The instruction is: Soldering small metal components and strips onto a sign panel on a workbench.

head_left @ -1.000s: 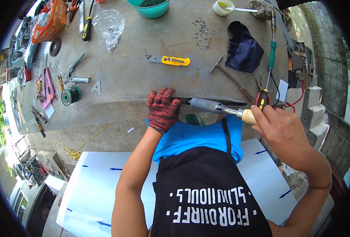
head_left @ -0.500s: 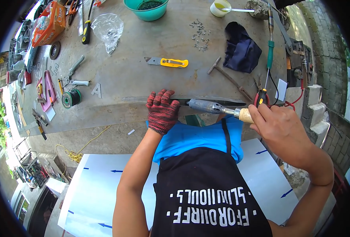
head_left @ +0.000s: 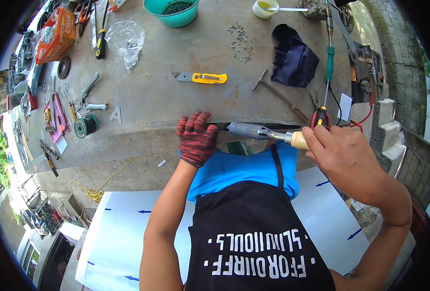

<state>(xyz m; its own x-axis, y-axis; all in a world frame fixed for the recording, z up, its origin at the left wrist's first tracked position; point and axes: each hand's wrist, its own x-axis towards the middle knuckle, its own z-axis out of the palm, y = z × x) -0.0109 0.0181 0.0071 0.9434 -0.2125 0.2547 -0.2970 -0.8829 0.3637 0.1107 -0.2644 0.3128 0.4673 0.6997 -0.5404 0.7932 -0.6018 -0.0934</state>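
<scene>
My left hand (head_left: 196, 140), in a red-and-black knit glove, presses down on a long dark strip (head_left: 222, 127) by the table's near edge, its fingers bent over it. My bare right hand (head_left: 343, 155) is closed around the pale wooden handle of a soldering iron (head_left: 254, 131) with a thick grey metal head. This head lies over the strip, its end pointing left toward the glove. Whether it touches the strip I cannot tell. A yellow utility knife (head_left: 207, 78) lies beyond my left hand, and a small hammer (head_left: 280, 97) beyond the iron.
Behind are small metal bits (head_left: 241, 43), a dark cloth (head_left: 295, 58), a teal bowl (head_left: 183, 18) and a white cup (head_left: 264, 9). Pliers (head_left: 91, 94) and a wire spool (head_left: 85, 126) lie at left. A teal-handled tool (head_left: 330, 65) and red-handled pliers (head_left: 318, 116) are at right.
The view has shifted slightly, so the table's things appear a little to the left and higher. Both hands keep the same hold, with the soldering iron in nearly the same place on the strip.
</scene>
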